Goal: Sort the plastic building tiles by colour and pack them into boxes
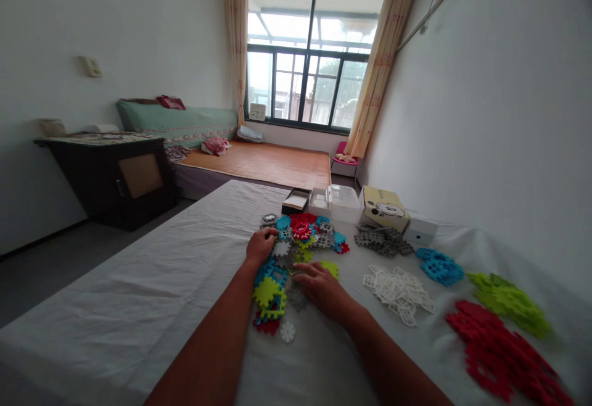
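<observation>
My left hand (261, 247) is closed at the left edge of a cluster of joined plastic gear building pieces (301, 231) in red, blue, grey and lime green. Its fingertips meet the cluster beside a blue-grey piece; what exactly they grip is partly hidden. My right hand (320, 284) lies palm down with fingers stretched over the cluster's near side, above grey pieces (296, 298). A lime-green piece (331, 268) shows just beyond its knuckles. Between my forearms are a lime-green gear (264, 292) on blue and red pieces, and a loose white gear (287, 332).
Sorted piles lie to the right: grey pieces (383, 240), white pieces (398, 292), blue pieces (439, 266), lime-green pieces (509, 301) and red pieces (504, 350). Behind stand a black box (296, 201), a clear plastic container (345, 205) and a yellow box (383, 207) on the cloth-covered table (152, 282).
</observation>
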`<state>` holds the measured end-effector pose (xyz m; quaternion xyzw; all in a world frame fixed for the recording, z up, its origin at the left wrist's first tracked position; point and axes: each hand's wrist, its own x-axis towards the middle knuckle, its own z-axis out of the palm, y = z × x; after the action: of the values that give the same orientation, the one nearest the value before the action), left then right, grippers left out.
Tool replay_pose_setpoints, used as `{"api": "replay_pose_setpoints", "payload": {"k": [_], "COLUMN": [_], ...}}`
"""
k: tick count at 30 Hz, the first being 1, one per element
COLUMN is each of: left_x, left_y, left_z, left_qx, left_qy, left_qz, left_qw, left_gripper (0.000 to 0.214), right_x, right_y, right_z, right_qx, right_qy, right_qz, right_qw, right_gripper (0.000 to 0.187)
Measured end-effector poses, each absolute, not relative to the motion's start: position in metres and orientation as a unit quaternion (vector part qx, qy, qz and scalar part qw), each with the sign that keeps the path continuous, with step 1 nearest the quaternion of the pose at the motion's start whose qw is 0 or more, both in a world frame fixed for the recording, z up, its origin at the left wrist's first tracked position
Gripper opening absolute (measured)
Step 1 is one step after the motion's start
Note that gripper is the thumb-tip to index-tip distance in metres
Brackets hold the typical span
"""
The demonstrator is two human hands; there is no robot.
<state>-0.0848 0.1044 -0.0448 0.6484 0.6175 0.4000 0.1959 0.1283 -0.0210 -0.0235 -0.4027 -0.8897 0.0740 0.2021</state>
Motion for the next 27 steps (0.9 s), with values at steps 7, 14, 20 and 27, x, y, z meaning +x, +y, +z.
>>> {"api": "replay_pose_setpoints", "payload": {"k": [7, 14, 20, 27], "left_x": [-0.084, -0.083, -0.084, -0.084], "left_y": [0.106, 0.104, 0.104, 0.105], "left_z": [-0.047, -0.043, -0.044, -0.045], "left_qx": [0.646, 0.642, 0.641, 0.642], "left_qy": [0.617, 0.624, 0.623, 0.622], "left_qz": [0.405, 0.4, 0.403, 0.402], "left_qw": [0.196, 0.198, 0.197, 0.198], "left_gripper": [0.025, 0.025, 0.025, 0.025], "right_x": [0.138, 0.135, 0.127, 0.136], "right_y": [-0.018, -0.024, -0.025, -0.019], "right_z": [-0.02, -0.013, -0.012, -0.014], "right_qx": [-0.427, -0.46, -0.423, -0.451], "right_qy": [-0.869, -0.859, -0.885, -0.863], "right_qz": [0.081, 0.056, 0.076, 0.107], "right_qw": [0.236, 0.218, 0.18, 0.203], "right_gripper": [0.02, 0.024, 0.016, 0.009]}}
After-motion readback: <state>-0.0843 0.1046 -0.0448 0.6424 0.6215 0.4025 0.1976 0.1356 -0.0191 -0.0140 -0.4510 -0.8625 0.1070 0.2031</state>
